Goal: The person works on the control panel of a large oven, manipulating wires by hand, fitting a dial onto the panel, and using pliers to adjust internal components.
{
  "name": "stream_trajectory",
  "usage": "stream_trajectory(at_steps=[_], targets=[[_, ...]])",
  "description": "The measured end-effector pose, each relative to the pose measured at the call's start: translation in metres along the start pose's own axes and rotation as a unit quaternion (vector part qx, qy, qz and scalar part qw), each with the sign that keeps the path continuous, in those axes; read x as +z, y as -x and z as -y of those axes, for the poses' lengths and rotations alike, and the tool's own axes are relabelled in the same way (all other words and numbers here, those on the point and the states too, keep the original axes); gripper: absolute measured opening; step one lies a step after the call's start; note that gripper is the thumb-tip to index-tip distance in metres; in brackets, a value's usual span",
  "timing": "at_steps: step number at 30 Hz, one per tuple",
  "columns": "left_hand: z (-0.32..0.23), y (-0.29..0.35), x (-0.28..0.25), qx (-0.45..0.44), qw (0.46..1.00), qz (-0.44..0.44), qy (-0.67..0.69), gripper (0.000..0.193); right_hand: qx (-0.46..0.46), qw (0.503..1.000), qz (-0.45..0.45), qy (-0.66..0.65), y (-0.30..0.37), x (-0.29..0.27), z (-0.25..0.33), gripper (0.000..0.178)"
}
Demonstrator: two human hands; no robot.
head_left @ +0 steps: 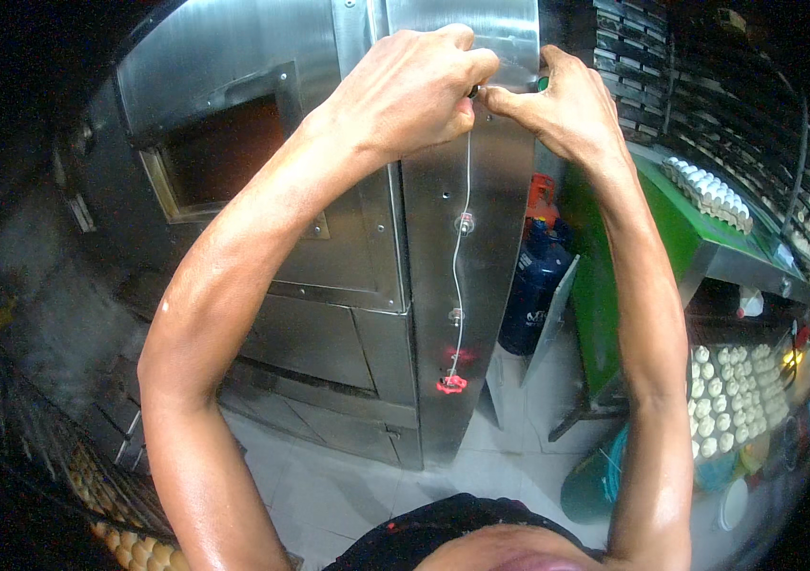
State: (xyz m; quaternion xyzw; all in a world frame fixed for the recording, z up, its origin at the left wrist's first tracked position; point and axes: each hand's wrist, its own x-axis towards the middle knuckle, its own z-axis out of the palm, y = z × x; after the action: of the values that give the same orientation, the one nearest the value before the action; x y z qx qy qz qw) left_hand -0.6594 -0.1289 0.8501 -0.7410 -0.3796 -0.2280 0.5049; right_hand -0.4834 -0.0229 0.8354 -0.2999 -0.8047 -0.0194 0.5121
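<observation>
My left hand (424, 90) is closed, pinching a small black piece (473, 92) in front of the steel oven column (500, 171). Below the fingers hangs a thin white cord (457, 276), with a red wheel-shaped knob (450, 383) at its lower end. My right hand (576, 105) is raised at the column's right edge, thumb stretched toward the black piece and fingers apart from it. A round green part (544, 84) shows between that thumb and forefinger; whether they touch it is unclear. The other right fingers are partly hidden.
On the left is the oven door with a dark window (224, 157). Blue gas cylinder (535, 295) stands right of the column. A green-sided table (605, 285) carries an egg tray (709, 195); pale dough pieces (728, 400) lie on a tray nearby. Lower left are browned buns (138, 552).
</observation>
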Motion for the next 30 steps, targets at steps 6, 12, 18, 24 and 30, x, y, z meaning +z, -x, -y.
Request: stream_trajectory(at_steps=[6, 12, 18, 24, 30], targets=[[-0.009, 0.001, -0.011, -0.043, 0.998, 0.042, -0.008, 0.020, -0.068, 0.992, 0.007, -0.105, -0.003, 0.002, -0.019, 0.082], [-0.020, 0.001, -0.014, -0.110, 0.993, 0.045, 0.007, 0.027, -0.104, 0.959, 0.023, -0.263, 0.001, 0.012, -0.036, 0.089], [-0.054, 0.006, -0.002, -0.216, 0.972, -0.057, -0.066, 0.030, -0.147, 0.890, 0.054, -0.427, 0.008, 0.025, -0.057, 0.085], [-0.075, 0.022, 0.025, -0.308, 0.938, -0.150, -0.058, 0.016, -0.183, 0.829, 0.032, -0.527, 0.017, 0.046, -0.068, 0.076], [-0.081, 0.019, 0.035, -0.327, 0.929, -0.156, -0.072, 0.015, -0.165, 0.821, 0.028, -0.546, 0.032, 0.053, -0.075, 0.073]])
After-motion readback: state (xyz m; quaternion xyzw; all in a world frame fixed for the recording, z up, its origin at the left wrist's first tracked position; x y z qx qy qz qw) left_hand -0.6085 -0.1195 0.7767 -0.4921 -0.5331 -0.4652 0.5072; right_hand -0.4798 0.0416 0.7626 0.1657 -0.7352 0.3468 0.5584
